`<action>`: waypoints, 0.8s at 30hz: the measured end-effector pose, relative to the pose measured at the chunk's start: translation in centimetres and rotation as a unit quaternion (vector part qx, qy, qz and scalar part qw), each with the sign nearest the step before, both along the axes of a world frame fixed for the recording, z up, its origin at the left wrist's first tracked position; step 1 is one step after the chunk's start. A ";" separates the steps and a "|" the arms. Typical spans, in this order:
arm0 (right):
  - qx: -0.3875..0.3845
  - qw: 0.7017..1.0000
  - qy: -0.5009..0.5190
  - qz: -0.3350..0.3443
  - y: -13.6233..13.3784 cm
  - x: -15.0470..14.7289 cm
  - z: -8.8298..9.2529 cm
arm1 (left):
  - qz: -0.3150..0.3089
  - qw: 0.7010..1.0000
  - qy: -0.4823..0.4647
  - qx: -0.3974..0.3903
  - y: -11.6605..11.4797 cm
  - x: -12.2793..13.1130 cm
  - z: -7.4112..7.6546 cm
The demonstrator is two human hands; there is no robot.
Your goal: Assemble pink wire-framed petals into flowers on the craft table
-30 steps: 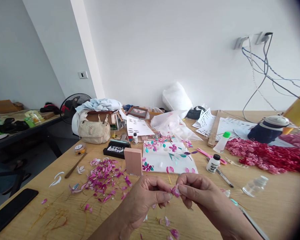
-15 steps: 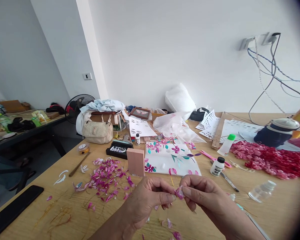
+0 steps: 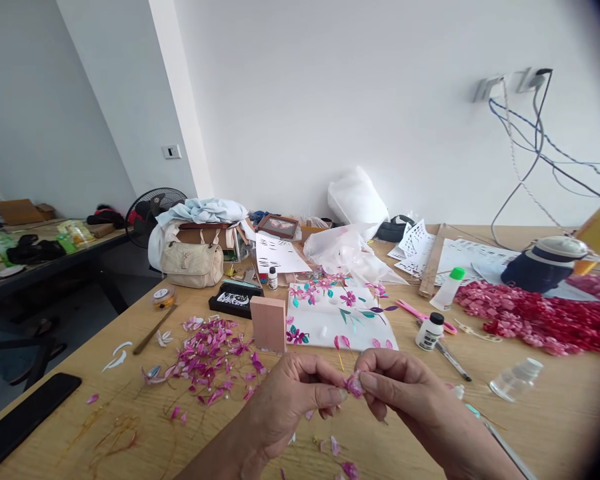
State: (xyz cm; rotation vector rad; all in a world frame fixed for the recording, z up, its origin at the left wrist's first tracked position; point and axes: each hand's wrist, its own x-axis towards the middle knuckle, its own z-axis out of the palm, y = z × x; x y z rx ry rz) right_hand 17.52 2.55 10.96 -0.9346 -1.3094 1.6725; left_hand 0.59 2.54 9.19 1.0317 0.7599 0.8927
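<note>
Between the fingertips of both hands is a small pink flower [image 3: 354,385], partly covered by the fingers. My left hand [image 3: 307,390] pinches its left side with thumb and forefinger. My right hand [image 3: 400,387] is closed on its right side, the thumb pressed over it. Just beyond the hands lies a white sheet [image 3: 325,319] bearing pink flowers and teal leaves. A heap of loose magenta petals [image 3: 210,357] spreads over the table to the left of my left hand. Below the hands a few more pink petals [image 3: 350,469] lie near the table's front.
A wooden block [image 3: 269,325] stands upright behind my left hand. Right of the sheet are a black-capped bottle [image 3: 429,333], a green-capped bottle [image 3: 447,289], pink scissors [image 3: 405,308] and a clear bottle [image 3: 517,380]. A black phone-like slab [image 3: 27,423] lies at the left edge.
The whole view has shifted slightly, so the table's things sit a little further left. Both hands keep the same pinch on the pink flower.
</note>
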 end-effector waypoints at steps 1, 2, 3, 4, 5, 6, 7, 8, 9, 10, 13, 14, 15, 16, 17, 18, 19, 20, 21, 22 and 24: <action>0.000 1.000 0.001 0.000 0.0 0.0 0.0 | 0.000 1.000 -0.001 0.000 0.0 0.0 0.0; 0.001 1.000 0.002 0.000 0.0 0.0 -0.1 | -0.002 1.000 -0.001 0.000 0.1 0.0 -0.1; 0.003 1.000 0.003 0.000 0.0 0.0 -0.1 | -0.004 1.000 0.000 0.001 0.1 0.0 -0.1; 0.004 1.000 0.005 0.000 0.0 0.1 -0.2 | -0.006 1.000 0.001 0.003 0.1 0.0 -0.1; 0.005 1.000 0.007 0.000 0.0 0.1 -0.2 | -0.008 1.000 0.001 0.006 0.1 0.0 -0.1; 0.005 1.000 0.008 0.001 0.0 0.1 -0.2 | -0.011 1.000 0.002 0.010 0.1 0.0 -0.1; 0.005 1.000 0.008 0.000 0.0 0.1 -0.3 | -0.011 1.000 0.002 0.013 0.1 0.0 -0.1; 0.004 1.000 0.007 -0.001 0.0 0.1 -0.3 | -0.012 1.000 0.002 0.014 0.1 0.0 -0.1; 0.003 1.000 0.006 -0.001 0.0 0.1 -0.3 | -0.011 1.000 0.002 0.015 0.1 0.0 -0.1; 0.003 1.000 0.005 -0.003 0.0 0.1 -0.3 | -0.010 1.000 0.002 0.014 0.2 0.0 -0.1; 0.007 1.000 0.009 -0.002 0.1 0.1 -0.4 | -0.011 1.000 0.001 0.012 0.2 0.0 -0.1; 0.008 1.000 0.011 0.000 0.1 0.1 -0.3 | -0.012 1.000 0.000 0.013 0.2 -0.1 -0.1; 0.009 1.000 0.013 0.001 0.1 0.1 -0.3 | -0.013 1.000 -0.001 0.014 0.2 -0.1 -0.1; 0.010 1.000 0.014 0.003 0.1 0.1 -0.3 | -0.013 1.000 -0.001 0.014 0.1 -0.1 -0.1; 0.010 1.000 0.014 0.003 0.1 0.1 -0.3 | -0.013 1.000 -0.002 0.013 0.1 -0.1 -0.1; 0.010 1.000 0.014 0.003 0.1 0.1 -0.2 | -0.012 1.000 -0.002 0.012 0.1 -0.1 -0.2; 0.009 1.000 0.013 0.002 0.0 0.1 -0.2 | -0.012 1.000 -0.003 0.010 0.0 0.0 -0.2; 0.009 1.000 0.012 0.001 0.0 0.1 -0.2 | -0.012 1.000 -0.003 0.008 0.0 0.0 -0.2; 0.009 1.000 0.012 0.001 -0.1 0.1 -0.2 | -0.012 1.000 -0.004 0.005 0.0 0.0 -0.2; 0.008 1.000 0.011 -0.001 -0.1 0.1 -0.1 | -0.011 1.000 -0.005 0.004 0.0 0.0 -0.1; 0.008 1.000 0.006 -0.002 -0.2 0.0 -0.1 | -0.010 1.000 -0.007 -0.001 0.0 0.0 -0.1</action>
